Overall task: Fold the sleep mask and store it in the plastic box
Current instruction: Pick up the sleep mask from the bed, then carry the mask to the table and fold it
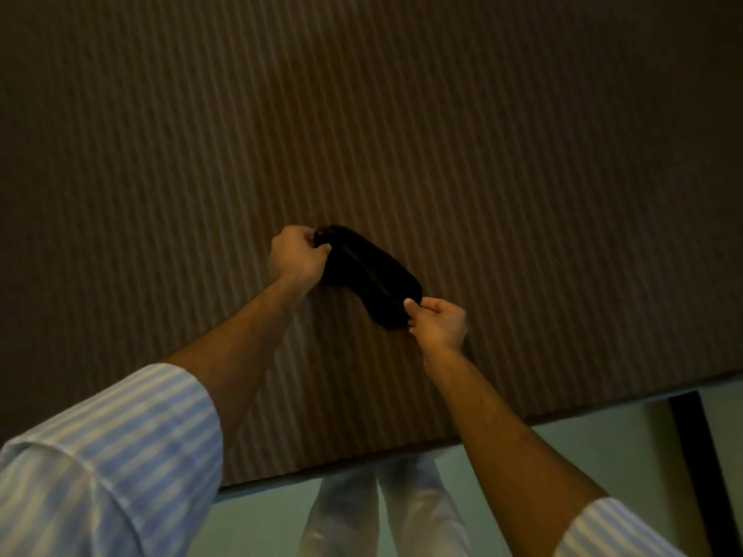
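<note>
A black sleep mask (368,275) is stretched out lengthwise over the brown ribbed table top (402,134), running from upper left to lower right. My left hand (297,255) pinches its far left end between thumb and fingers. My right hand (438,321) pinches its near right end the same way. Whether the mask rests on the table or hangs just above it is unclear in the dim light. No plastic box is in view.
The table's near edge (442,444) runs diagonally across the lower part of the view. Below it are a pale green floor (603,444), a black table leg (699,456) at the right and my legs in light trousers (382,516).
</note>
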